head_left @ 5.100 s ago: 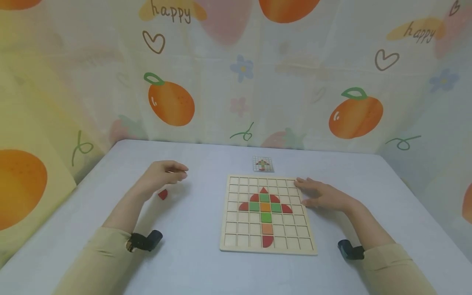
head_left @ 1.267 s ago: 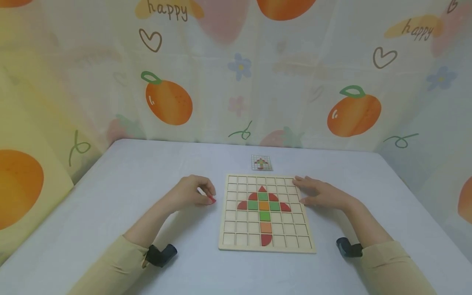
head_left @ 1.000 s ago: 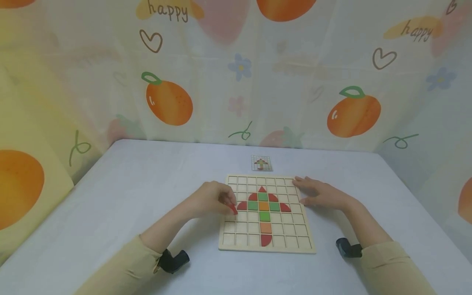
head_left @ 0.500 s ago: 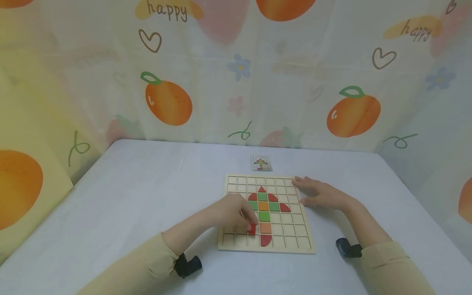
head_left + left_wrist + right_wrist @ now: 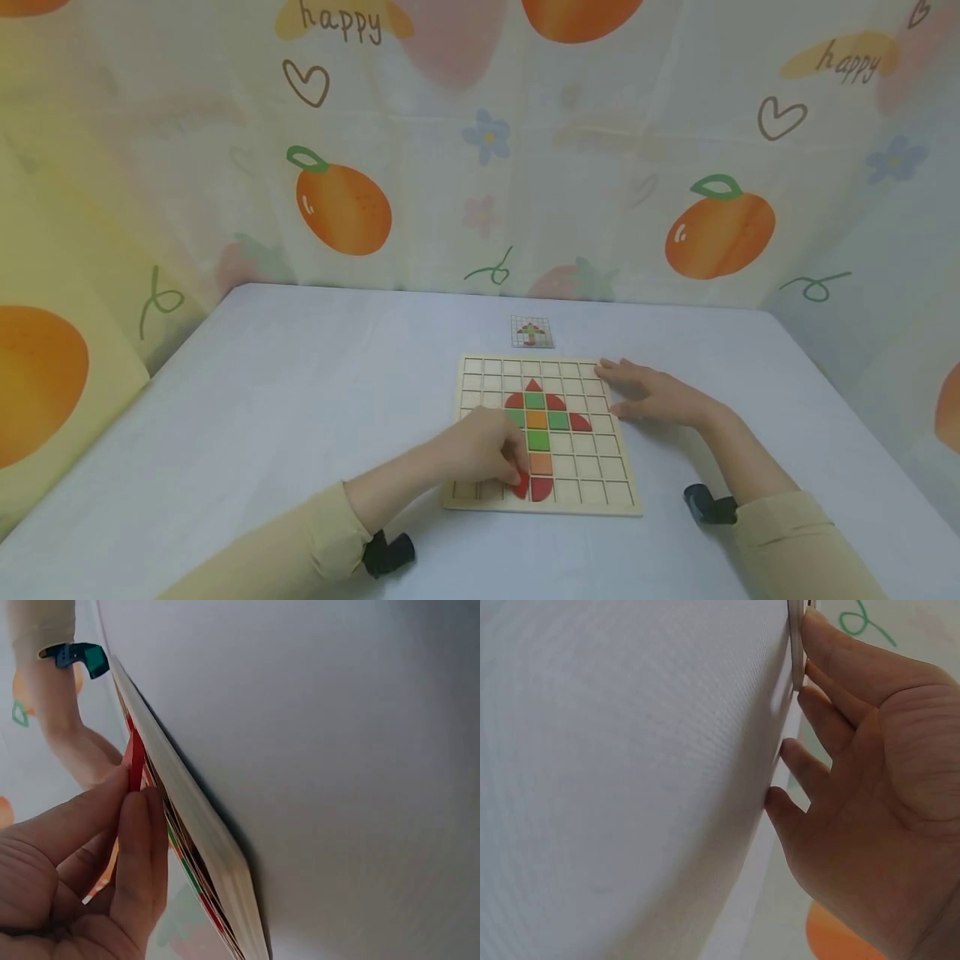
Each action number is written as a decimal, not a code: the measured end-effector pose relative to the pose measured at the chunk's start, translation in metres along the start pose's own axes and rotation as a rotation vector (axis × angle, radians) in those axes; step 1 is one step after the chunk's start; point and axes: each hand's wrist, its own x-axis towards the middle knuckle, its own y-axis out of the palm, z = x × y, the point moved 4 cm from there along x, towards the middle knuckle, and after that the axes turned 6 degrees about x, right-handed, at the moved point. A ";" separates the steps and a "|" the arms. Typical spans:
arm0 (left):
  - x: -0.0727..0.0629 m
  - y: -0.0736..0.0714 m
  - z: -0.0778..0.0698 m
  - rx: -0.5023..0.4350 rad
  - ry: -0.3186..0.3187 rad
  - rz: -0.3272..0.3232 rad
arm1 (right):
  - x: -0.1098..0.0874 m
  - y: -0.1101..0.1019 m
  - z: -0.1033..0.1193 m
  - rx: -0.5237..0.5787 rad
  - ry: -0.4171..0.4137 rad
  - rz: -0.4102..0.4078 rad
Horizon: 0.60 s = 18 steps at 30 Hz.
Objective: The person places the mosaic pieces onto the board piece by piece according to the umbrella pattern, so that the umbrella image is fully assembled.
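Observation:
My left hand [image 5: 483, 446] pinches a red quarter-circle tile [image 5: 521, 485] between thumb and fingers, over the bottom row of the wooden grid board [image 5: 600, 483]. The left wrist view shows this red tile [image 5: 136, 761] edge-on at the fingertips, close to the board's surface. Just right of it lies another red rounded tile [image 5: 542, 489], under an orange tile [image 5: 541, 463]. Green, orange and red tiles form an arrow shape above, partly covered by my left hand. My right hand [image 5: 663, 396] rests with extended fingers at the board's right edge; in the right wrist view its fingers touch the board edge [image 5: 796, 652].
A small pattern card [image 5: 532, 332] with a similar coloured figure lies behind the board. White cloth covers the table [image 5: 337, 350]. A fruit-printed curtain [image 5: 450, 167] hangs behind and at both sides.
My left hand picked up the red tile from the table at left and carried it right, over the board to the bottom row. My right hand stayed at the board's edge.

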 end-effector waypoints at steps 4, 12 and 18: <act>-0.003 0.001 -0.004 0.033 -0.023 -0.026 | -0.001 0.000 0.000 -0.001 0.000 0.000; -0.005 0.002 -0.006 0.069 -0.051 -0.061 | -0.001 -0.001 0.001 -0.002 -0.006 0.000; -0.005 0.002 -0.005 0.062 -0.048 -0.049 | -0.001 0.000 0.002 0.005 -0.001 0.000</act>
